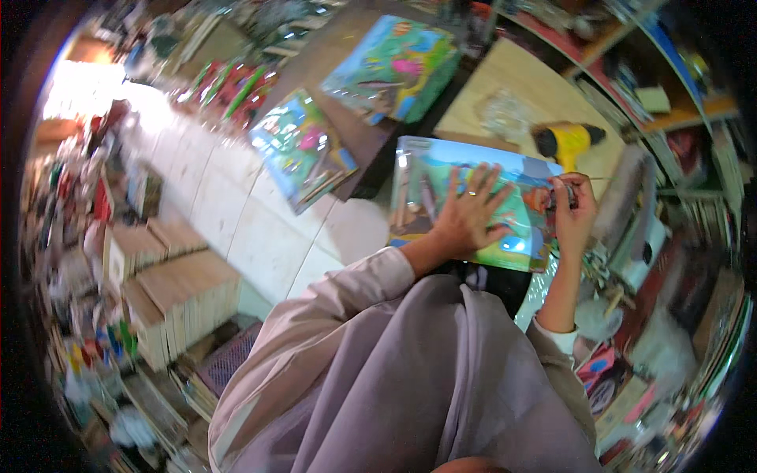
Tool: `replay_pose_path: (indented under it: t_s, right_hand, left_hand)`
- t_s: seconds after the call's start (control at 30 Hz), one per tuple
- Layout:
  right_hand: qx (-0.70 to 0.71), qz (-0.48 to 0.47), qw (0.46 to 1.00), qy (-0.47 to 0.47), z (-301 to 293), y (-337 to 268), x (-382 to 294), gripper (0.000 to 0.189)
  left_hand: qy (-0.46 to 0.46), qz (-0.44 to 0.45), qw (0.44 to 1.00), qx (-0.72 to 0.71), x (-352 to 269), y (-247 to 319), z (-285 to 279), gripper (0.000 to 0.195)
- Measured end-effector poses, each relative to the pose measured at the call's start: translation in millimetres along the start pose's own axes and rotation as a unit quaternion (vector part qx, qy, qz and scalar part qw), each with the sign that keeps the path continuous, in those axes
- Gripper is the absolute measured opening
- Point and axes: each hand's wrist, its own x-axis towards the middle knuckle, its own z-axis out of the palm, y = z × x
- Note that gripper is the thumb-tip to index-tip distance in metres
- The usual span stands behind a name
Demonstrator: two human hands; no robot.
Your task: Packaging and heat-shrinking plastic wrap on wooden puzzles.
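Observation:
A colourful illustrated board in clear plastic wrap point(414, 154) lies on my lap. My left hand point(476, 210) rests flat on its middle, fingers spread, with a ring on one finger. At the board's right edge, my right hand point(572, 204) has its fingers closed on a small dark object point(568, 195), too blurred to name. Beyond the board's upper right corner lies a yellow and black heat gun point(571, 142) on a pale wooden surface point(491, 77).
Ahead, a dark table point(313, 53) holds a stack of similar wrapped boards point(396, 65) and another wrapped one point(304, 148) at its edge. Shelves point(668, 121) stand at the right. Stacked wooden panels point(183, 284) and a purple plastic basket point(230, 358) are on the left.

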Motion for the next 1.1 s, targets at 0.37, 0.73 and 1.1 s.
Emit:
replay_pose_path:
  t_s: [0.37,0.73,1.1]
  right_hand:
    - [-0.044,-0.043,0.937,-0.344,139.3,-1.7,14.8,0.013]
    - [-0.097,-0.099,0.92,-0.367,157.0,-7.0,13.2,0.012]
    - [-0.146,-0.176,0.928,-0.295,151.5,12.0,8.7,0.022]
  left_hand:
    - [0.046,0.027,0.997,-0.052,-6.6,-7.3,4.4,0.064]
    - [0.075,0.01,0.996,-0.055,-13.5,-12.3,8.9,0.058]
    - [0.038,0.021,0.997,-0.064,-6.1,-10.4,24.8,0.068]
